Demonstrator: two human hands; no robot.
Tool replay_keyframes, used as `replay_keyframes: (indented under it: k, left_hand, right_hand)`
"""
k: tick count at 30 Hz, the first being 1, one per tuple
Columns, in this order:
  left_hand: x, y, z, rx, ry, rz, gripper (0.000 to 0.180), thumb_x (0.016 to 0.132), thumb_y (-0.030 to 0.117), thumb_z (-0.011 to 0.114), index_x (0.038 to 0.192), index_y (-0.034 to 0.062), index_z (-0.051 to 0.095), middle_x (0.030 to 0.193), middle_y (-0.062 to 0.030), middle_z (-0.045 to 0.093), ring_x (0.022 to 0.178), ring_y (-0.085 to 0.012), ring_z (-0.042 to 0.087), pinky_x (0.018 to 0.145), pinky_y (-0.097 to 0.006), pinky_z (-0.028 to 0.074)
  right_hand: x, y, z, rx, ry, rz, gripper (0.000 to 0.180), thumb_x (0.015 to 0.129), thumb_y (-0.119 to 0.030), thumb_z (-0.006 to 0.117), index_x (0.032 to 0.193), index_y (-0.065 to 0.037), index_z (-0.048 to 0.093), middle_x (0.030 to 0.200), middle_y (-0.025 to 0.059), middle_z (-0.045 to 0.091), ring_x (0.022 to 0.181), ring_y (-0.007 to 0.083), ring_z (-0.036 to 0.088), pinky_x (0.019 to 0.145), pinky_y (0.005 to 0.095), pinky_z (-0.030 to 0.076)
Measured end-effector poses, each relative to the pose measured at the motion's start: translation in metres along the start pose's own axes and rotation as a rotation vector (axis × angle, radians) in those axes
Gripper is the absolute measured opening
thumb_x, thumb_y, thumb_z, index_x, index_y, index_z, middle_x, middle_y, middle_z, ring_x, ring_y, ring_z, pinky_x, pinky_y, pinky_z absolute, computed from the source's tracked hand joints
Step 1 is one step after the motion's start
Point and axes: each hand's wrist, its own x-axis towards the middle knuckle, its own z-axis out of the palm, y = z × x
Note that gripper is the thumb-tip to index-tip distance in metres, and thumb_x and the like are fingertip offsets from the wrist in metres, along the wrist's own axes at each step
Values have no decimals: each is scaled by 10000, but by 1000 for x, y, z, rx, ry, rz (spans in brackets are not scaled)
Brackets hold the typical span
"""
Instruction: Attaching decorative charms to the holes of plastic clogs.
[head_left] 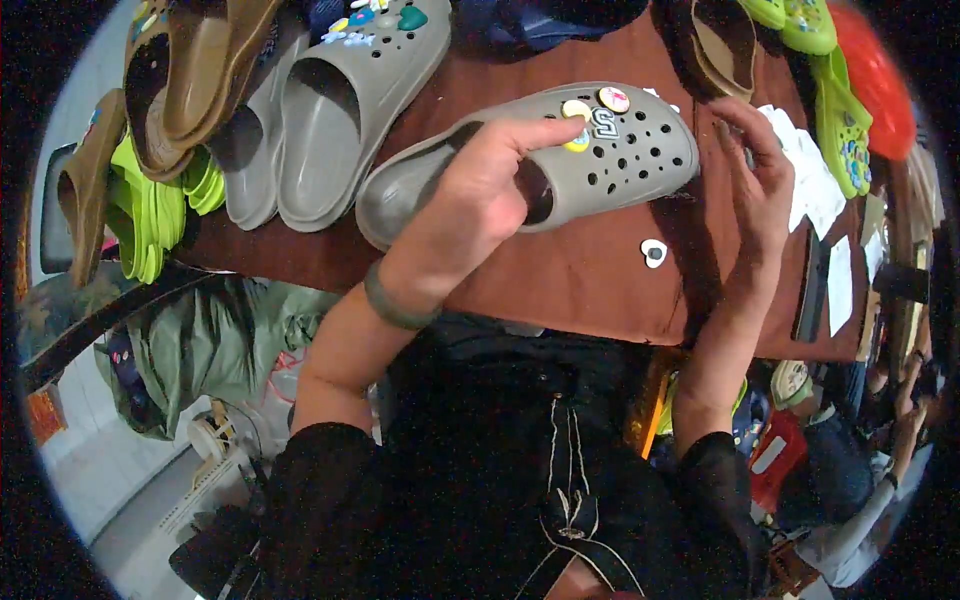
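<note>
A grey slip-on clog (640, 165) with holes in its toe lies on the brown table in front of me. Several charms sit on the toe: a round white-and-red charm (613, 98), a letter-shaped charm (604, 123) and a yellow round charm (574, 140). My left hand (480, 185) grips the clog; its thumb rests on a yellow charm, while the other fingers are hidden inside the opening. To the right of the toe, my right hand (758, 175) is raised with curved fingers apart, and nothing shows between them. Below the toe lies a small white heart-shaped charm (653, 252), its dark peg facing up.
Grey clogs (325, 150) with charms, brown clogs (195, 90) and lime green clogs (148, 220) crowd the left. White papers (808, 170), a lime green clog (845, 130) and a red bag (880, 85) are at the right. The table's front edge (600, 335) runs before my body.
</note>
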Motion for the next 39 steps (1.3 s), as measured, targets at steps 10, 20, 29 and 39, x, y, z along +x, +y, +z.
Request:
replay_keyframes:
  k: [10, 20, 29, 39]
  left_hand:
    - [-2, -5, -2, 71, -44, 3, 313, 913, 126, 536, 1191, -18, 537, 1154, -109, 597, 1089, -203, 574, 972, -355, 439]
    - [-16, 2, 18, 310, 15, 64, 388, 967, 188, 463, 1283, -37, 472, 1289, -143, 521, 1196, -242, 516, 1047, -389, 392]
    - [1, -9, -9, 105, 54, 32, 347, 973, 237, 474, 1242, 24, 523, 1188, -105, 601, 1089, -202, 595, 968, -369, 472]
    - [-11, -14, -23, 438, -165, 364, 365, 965, 147, 427, 1283, -25, 472, 1297, -152, 517, 1225, -231, 488, 1078, -411, 345]
  right_hand:
    - [25, -39, 49, 66, -345, -128, 238, 854, -93, 606, 1087, -58, 637, 1013, 79, 655, 1002, 245, 564, 856, 340, 447]
    - [28, -36, 66, -281, -138, -105, 119, 896, -136, 561, 937, -31, 601, 831, 144, 589, 817, 342, 545, 714, 411, 449]
    - [17, -49, 52, -6, -246, -385, 180, 863, -136, 607, 1014, -38, 613, 946, 106, 627, 895, 291, 562, 791, 376, 458]
    - [15, -55, 78, -352, -43, -357, 123, 798, -100, 651, 889, -35, 602, 839, 121, 582, 800, 305, 540, 682, 404, 456]
